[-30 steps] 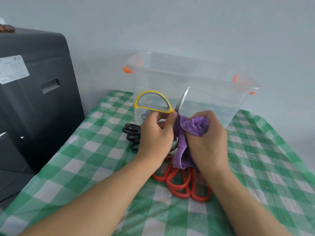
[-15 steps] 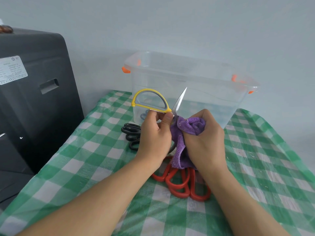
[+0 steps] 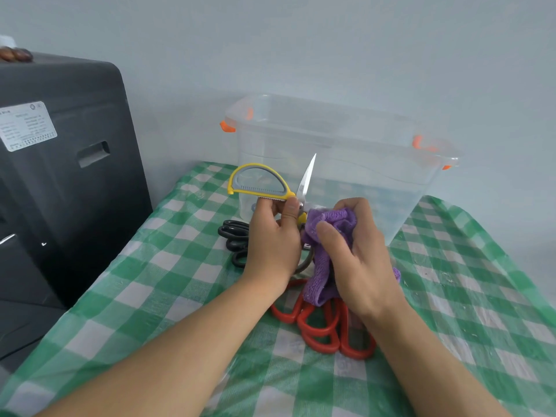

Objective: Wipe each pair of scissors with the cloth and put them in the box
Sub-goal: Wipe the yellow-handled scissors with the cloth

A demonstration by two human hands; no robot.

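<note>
My left hand (image 3: 272,239) grips yellow-handled scissors (image 3: 261,183) near the pivot; they are spread open, one bare blade pointing up. Beside it, my right hand (image 3: 358,254) holds a purple cloth (image 3: 323,260) bunched around the other blade, which is hidden. A clear plastic box (image 3: 340,164) with orange latches stands just behind, holding a grey-handled item at its left end. Black-handled scissors (image 3: 233,236) lie on the table left of my left hand. Red-handled scissors (image 3: 319,329) lie under my wrists.
A green-and-white checked tablecloth (image 3: 150,290) covers the table. A large black case (image 3: 66,176) with a white label stands against the table's left edge. A pale wall rises right behind the box.
The scissors in my left hand tilted a little, the bare blade pointing more upright. My right hand slid the cloth slightly along the hidden blade.
</note>
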